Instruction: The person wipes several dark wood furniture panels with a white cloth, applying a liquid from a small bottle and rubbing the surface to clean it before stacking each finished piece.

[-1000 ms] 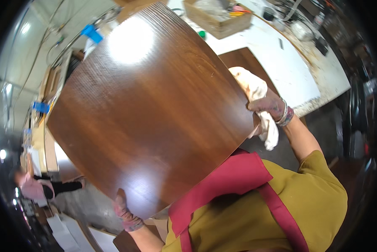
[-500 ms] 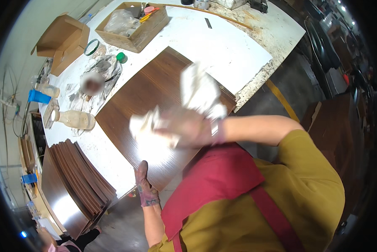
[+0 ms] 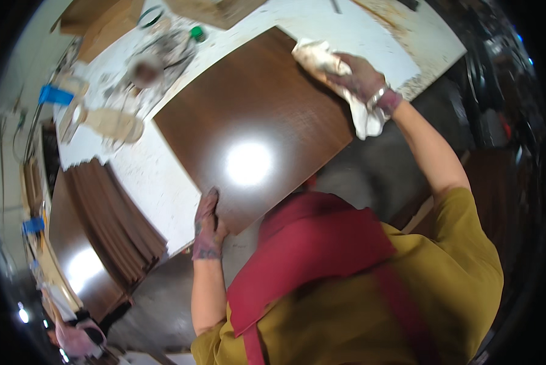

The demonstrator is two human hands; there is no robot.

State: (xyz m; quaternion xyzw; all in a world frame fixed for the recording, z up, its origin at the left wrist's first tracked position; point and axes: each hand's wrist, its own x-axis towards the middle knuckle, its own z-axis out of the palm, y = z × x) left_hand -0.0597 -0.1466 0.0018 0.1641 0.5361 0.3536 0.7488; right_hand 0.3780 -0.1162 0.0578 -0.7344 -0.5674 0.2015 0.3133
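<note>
Head view: a flat, dark-brown board [image 3: 248, 112] with wood grain lies between the two hands, reaching forward and to the right from the left hand [image 3: 209, 228], and to the left of the right hand [image 3: 363, 78]. It looks nearly square in this bent view, so its long axis cannot be told.

The left hand, in a stained purplish glove, is at the board's nearest corner, with the thumb along the edge; its fingers are mostly hidden, so whether it grips or only steadies cannot be told. The right hand, gloved alike, is closed around a soft, crumpled white cloth [image 3: 318, 58] with brown stains. This cloth meets the board's right-hand edge near the far corner, and one end hangs below the hand.

The board's surface is smooth and glossy, throwing back a round glare ahead and to the right of the left hand. Its near corner juts past the edge of the white, speckled tabletop [image 3: 154, 185].

Left of the left hand stands a row of thin, dark-brown panels [image 3: 112, 213]. Ahead of that hand and to its left are a cloudy, pale plastic bottle [image 3: 112, 125] on its side, a grey-smeared rag [image 3: 172, 55] in loose folds and a small, round green cap [image 3: 197, 33].
</note>
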